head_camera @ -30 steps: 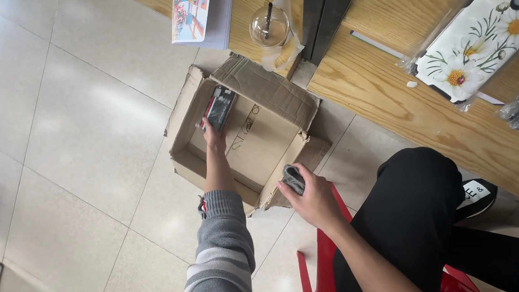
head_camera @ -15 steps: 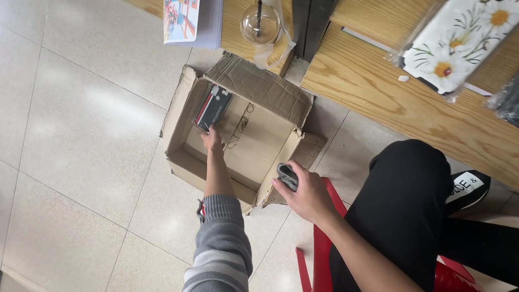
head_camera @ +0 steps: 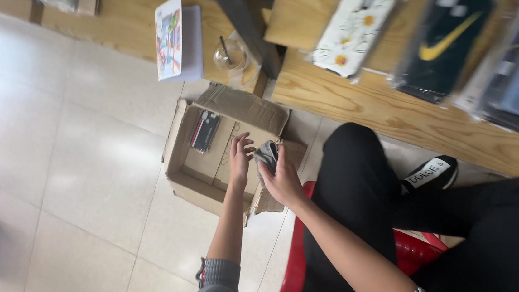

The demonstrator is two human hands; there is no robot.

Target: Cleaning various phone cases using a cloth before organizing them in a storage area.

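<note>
Packing step: right hand point(head_camera: 281, 180) grips a small grey item point(head_camera: 266, 153) over the cardboard box point(head_camera: 178, 158), frame centre. Left hand point(head_camera: 240, 157) hovers open and empty beside it. Lowering the item into the box likely calls for a clear spot near the dark phone point(head_camera: 204, 131).

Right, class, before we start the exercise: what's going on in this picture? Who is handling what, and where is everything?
A person seated on a red stool leans over an open cardboard box on the tiled floor. The right hand grips a small dark grey object at the box's near edge. The left hand hovers open over the box, fingers spread, holding nothing. A dark, flat packaged item lies inside the box. Beyond it, a wooden bench holds wrapped phone cases.
</note>
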